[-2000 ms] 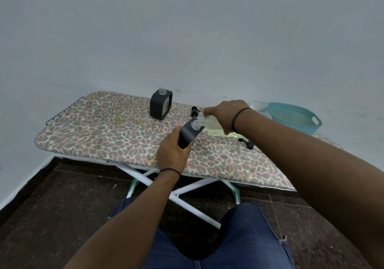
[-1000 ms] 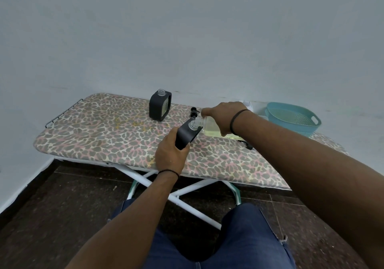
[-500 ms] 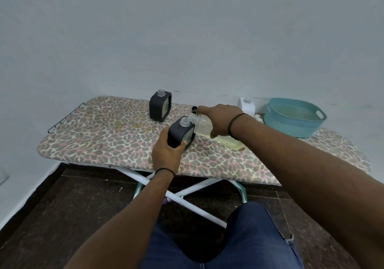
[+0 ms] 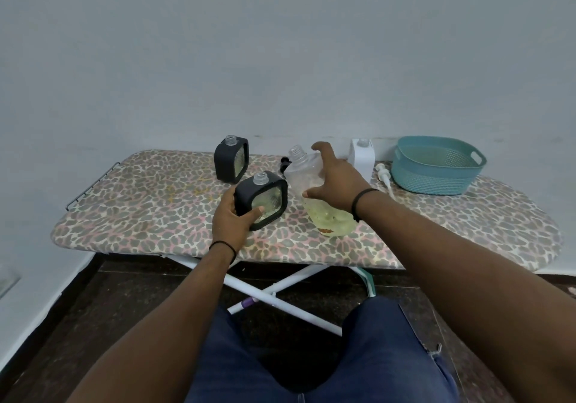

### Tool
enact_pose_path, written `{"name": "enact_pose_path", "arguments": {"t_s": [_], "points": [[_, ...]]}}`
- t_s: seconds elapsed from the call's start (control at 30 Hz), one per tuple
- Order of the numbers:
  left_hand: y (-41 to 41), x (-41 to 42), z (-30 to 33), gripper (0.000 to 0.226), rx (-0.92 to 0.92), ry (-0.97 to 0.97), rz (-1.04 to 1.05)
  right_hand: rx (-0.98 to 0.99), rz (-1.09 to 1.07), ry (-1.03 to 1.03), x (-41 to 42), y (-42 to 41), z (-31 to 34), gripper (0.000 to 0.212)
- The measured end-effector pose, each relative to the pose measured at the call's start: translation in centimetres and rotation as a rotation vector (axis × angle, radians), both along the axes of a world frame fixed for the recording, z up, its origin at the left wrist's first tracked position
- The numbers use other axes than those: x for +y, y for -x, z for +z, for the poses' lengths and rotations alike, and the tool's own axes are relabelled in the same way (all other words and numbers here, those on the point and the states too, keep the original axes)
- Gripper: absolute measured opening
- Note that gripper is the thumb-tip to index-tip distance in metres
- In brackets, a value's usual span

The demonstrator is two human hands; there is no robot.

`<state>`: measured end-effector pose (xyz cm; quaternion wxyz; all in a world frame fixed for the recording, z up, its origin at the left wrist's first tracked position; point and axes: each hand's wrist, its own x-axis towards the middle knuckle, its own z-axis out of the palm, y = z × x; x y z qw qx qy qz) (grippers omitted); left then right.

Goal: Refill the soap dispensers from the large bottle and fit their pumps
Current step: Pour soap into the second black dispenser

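My left hand (image 4: 232, 220) grips a black-framed soap dispenser (image 4: 265, 200) that stands upright and uncapped on the leopard-print ironing board (image 4: 149, 203). Just right of it the large clear bottle (image 4: 324, 212), with yellowish soap in its lower part and an open neck, leans on the board. My right hand (image 4: 335, 181) lies against the bottle's right side with fingers spread and straight, thumb at its front. A second black dispenser (image 4: 232, 162) stands uncapped behind. A black pump (image 4: 284, 164) peeks out behind the bottle.
A white dispenser (image 4: 361, 156) stands uncapped at the back by the wall, with a white pump (image 4: 383, 178) lying beside it. A teal basket (image 4: 436, 166) sits at the back right. The board's white legs and my knees are below its front edge.
The dispenser was tilted under the bottle's mouth; now it stands upright on the board. The bottle has swung back from pouring, and my right hand's fingers have spread off it.
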<state>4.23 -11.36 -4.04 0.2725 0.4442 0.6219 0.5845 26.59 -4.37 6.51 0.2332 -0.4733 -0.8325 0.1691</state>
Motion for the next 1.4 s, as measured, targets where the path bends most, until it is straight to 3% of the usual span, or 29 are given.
{"name": "enact_pose_path", "arguments": {"t_s": [0.17,0.33,0.43,0.53,0.63,0.87,1.03,1.4], "points": [[0.6,0.0,0.5,0.058,0.038,0.02,-0.041,0.118,-0.051,0.042,0.0,-1.3,-1.2,0.063],[0.3,-0.2,1.0,0.066,0.104,0.016,0.045,0.332,-0.107,0.136,-0.6,-2.6,-3.1,0.069],[0.0,0.1,1.5,0.054,0.161,0.01,0.054,0.405,-0.089,0.154,-1.2,-2.7,-4.2,0.078],[-0.3,0.4,1.9,0.044,0.193,0.025,0.08,0.414,-0.093,0.125,-1.5,-2.5,-4.4,0.073],[-0.8,0.3,2.1,0.046,0.221,0.009,0.112,0.355,-0.096,0.074,-1.7,-2.6,-3.8,0.068],[-1.7,0.2,2.1,0.056,0.286,0.003,0.115,0.048,-0.086,-0.068,-0.9,-3.3,-0.8,0.081],[-3.2,-0.5,2.6,0.05,0.338,-0.048,0.133,-0.147,-0.106,-0.106,-0.3,-3.9,1.1,0.081],[-4.4,-0.7,3.6,0.045,0.458,-0.108,0.165,-0.289,-0.108,-0.155,-0.4,-3.5,2.1,0.081]]}}
